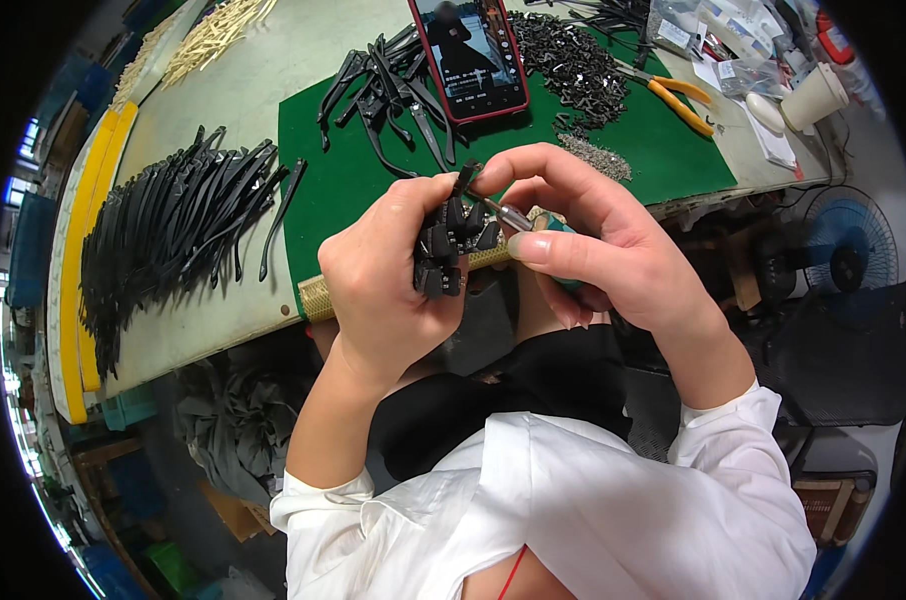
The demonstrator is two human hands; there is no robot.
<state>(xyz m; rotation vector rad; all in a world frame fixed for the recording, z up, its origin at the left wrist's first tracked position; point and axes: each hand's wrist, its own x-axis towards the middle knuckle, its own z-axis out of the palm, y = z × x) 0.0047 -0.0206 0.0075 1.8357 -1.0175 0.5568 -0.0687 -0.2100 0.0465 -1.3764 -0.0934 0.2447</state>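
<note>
Bunched in my left hand [378, 265] are several black eyeglass temples [439, 252], their hinge ends pointing up and toward my right. My left fingers are closed around them, hiding most of their length. My right hand [623, 235] grips a screwdriver [514, 217] with a metal collar and a teal handle. Its thin shaft reaches to the top of the bundle, where my right index finger is close to one temple end. Whether the tip sits in a screw is too small to tell. Both hands are above the table's near edge.
A green mat [313, 190] carries loose temples [388, 90], a phone [470, 60], a heap of small black parts [573, 75], tiny metal bits [598, 157] and orange-handled pliers [678, 95]. Left lies a large temple pile [173, 215]; right, a cup [815, 97] and a fan [843, 245].
</note>
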